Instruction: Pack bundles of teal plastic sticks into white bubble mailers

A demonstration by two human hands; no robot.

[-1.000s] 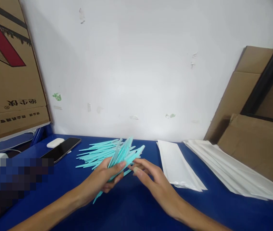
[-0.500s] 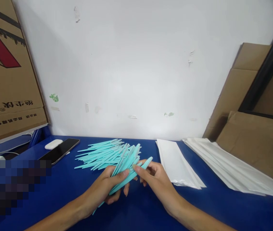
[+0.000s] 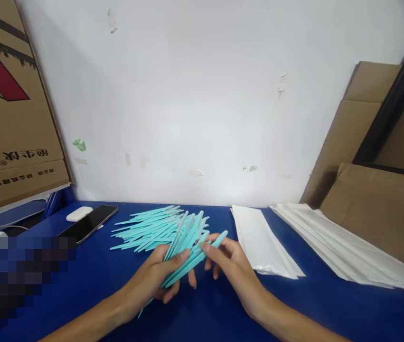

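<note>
My left hand [image 3: 154, 275] is closed around a fanned bundle of slim turquoise sticks [image 3: 183, 237], flat and tapered, with the thumb pressed on top. One stick's thin end pokes out below that hand. My right hand [image 3: 235, 266] pinches the upper end of one turquoise stick [image 3: 219, 238] between thumb and fingers; its lower part still lies against the bundle. Behind my left hand, a loose pile of the same sticks [image 3: 148, 228] rests on the blue table [image 3: 209, 313], some with paler, greyish ends. The bundle hides part of the pile.
White flat sleeves [image 3: 258, 242] lie right of my hands, with a larger stack of white sleeves [image 3: 330, 242] farther right. A phone [image 3: 93, 223] and a white case [image 3: 79, 213] are at left. Cardboard [image 3: 376, 213] leans at right; a printed carton [image 3: 16, 118] stands at left.
The bundle has spread a little wider in my left hand. My right hand has shifted slightly to the right with the stick it pinches. The pile stays the same.
</note>
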